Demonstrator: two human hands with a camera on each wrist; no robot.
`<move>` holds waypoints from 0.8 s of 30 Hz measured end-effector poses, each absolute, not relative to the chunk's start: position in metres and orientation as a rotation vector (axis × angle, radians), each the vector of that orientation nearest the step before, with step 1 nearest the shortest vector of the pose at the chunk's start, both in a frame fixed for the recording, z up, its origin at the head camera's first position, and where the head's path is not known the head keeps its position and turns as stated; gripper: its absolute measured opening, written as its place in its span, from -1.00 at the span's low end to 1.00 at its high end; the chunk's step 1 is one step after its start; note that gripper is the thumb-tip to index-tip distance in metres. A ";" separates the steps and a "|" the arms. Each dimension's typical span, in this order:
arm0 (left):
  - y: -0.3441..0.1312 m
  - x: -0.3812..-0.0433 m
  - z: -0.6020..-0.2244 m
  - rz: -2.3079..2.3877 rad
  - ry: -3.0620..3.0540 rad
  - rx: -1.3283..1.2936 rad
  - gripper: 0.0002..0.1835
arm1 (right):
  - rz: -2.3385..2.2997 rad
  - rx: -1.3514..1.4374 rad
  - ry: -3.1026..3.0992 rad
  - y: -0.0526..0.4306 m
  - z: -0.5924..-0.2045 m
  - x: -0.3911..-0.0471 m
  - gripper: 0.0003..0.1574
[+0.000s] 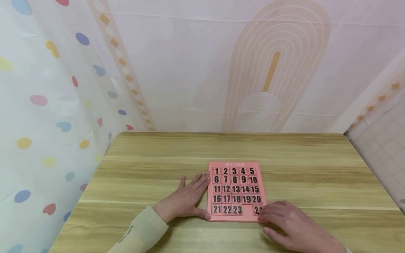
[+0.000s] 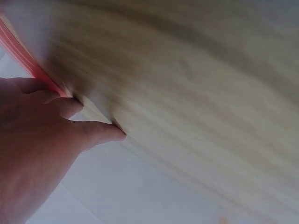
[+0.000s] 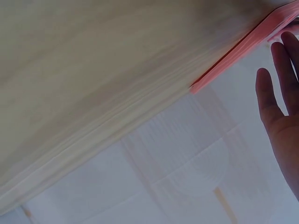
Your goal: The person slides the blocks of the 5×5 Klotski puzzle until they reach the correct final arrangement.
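Observation:
A pink sliding number puzzle [image 1: 235, 218] lies flat on the wooden table, its tiles in rows from 1 at the top left. In the bottom row a gap stands between tile 23 [image 1: 237, 210] and tile 24 [image 1: 257, 210]. My left hand [image 1: 186, 200] rests with spread fingers against the puzzle's left edge, the thumb near its lower left corner. Fingertips of my right hand [image 1: 292, 225] lie over the lower right corner and partly cover tile 24. In the right wrist view the fingers of that hand [image 3: 282, 98] look extended beside the pink frame [image 3: 233, 53].
The wooden table [image 1: 152, 151] has rounded far corners. Behind it hangs a pale patterned cloth [image 1: 183, 70], and a dotted one [image 1: 63, 147] hangs at the left. A grid-patterned surface [image 1: 383, 140] borders the right side.

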State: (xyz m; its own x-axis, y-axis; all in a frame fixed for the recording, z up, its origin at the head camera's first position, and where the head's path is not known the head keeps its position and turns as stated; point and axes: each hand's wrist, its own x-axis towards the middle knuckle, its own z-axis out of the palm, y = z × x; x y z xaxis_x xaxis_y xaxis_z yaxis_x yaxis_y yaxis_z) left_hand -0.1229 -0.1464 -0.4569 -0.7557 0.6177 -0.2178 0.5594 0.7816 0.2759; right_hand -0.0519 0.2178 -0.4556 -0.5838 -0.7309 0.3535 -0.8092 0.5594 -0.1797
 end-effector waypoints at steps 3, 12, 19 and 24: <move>-0.146 -0.123 -0.456 0.276 2.676 0.902 0.32 | 0.484 1.277 -2.574 0.221 -0.456 -0.051 -0.72; -0.146 -0.123 -0.455 0.286 2.672 0.903 0.32 | 0.486 1.251 -2.612 0.225 -0.457 -0.050 -0.76; -0.146 -0.123 -0.456 0.283 2.676 0.901 0.32 | 0.476 1.245 -2.666 0.223 -0.454 -0.048 -0.74; -0.146 -0.123 -0.456 0.276 2.677 0.899 0.32 | 0.464 1.243 -2.683 0.222 -0.453 -0.047 -0.73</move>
State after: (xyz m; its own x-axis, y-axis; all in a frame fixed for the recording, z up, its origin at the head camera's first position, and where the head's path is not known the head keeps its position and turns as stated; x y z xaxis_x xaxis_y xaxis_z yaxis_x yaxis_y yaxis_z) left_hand -0.1227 -0.1463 -0.4560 -0.7580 0.6134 -0.2218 0.5552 0.7852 0.2741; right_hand -0.0475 0.2218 -0.4533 -0.6459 -0.7176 0.2604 -0.7634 0.6091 -0.2150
